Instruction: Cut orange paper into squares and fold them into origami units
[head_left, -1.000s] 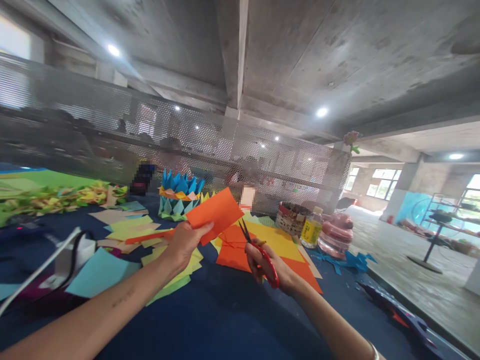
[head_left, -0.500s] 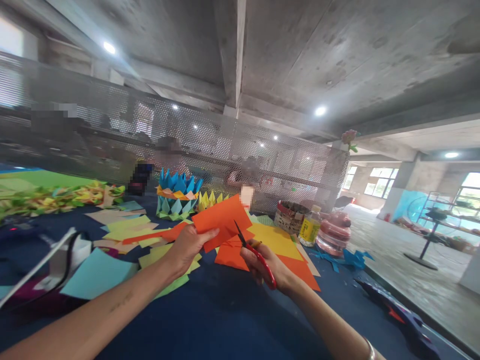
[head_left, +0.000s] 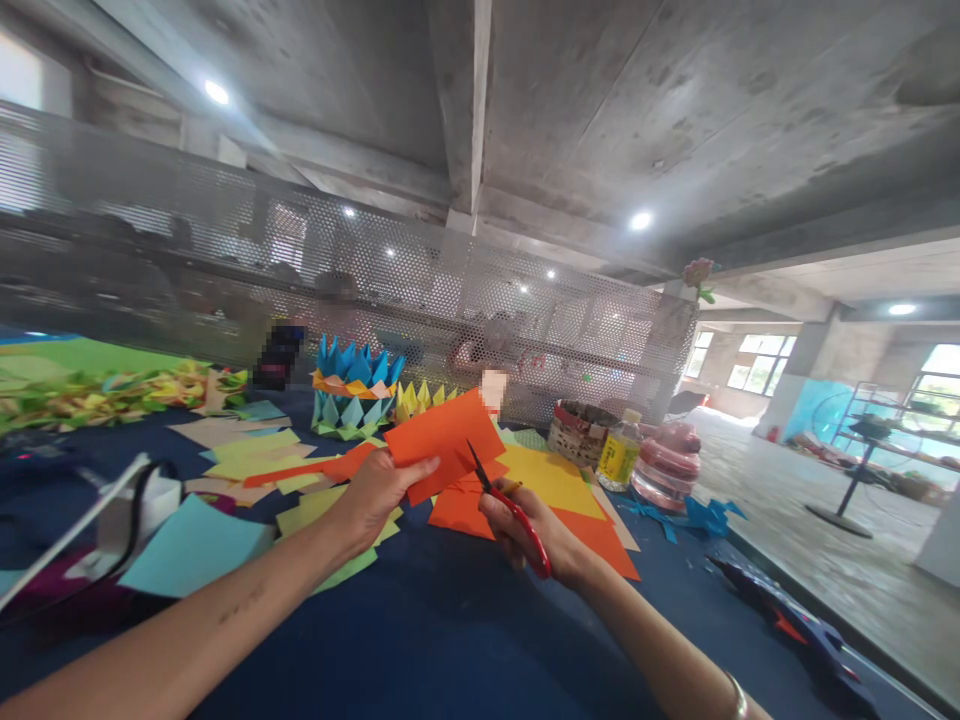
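Head view: near the middle of the frame, the left hand [head_left: 375, 495] is gripping an orange sheet [head_left: 442, 440], its thumb pressing on the near face while the other fingers are hiding behind the paper. That sheet is tilting upward above the table, just left of the scissors [head_left: 536, 545]. Right of centre, the right hand [head_left: 556, 540] is holding the scissors, its fingers curling around the red handles; the dark blades are pointing up and left, overlapping the sheet's right part. Whether paper is sitting between them, I cannot tell.

Beneath and right of the hands, a yellow sheet [head_left: 551, 482] is lying over more orange paper [head_left: 611, 545]. A light-blue sheet [head_left: 199, 550] is resting at the lower left. Behind the left hand, a folded-paper piece [head_left: 360, 370] is standing in spiky tiers. Right of centre, a basket [head_left: 577, 430], a yellow-labelled bottle [head_left: 618, 455] and a pink container [head_left: 667, 468] are standing close together, with blue scraps [head_left: 709, 517] lying just below them.
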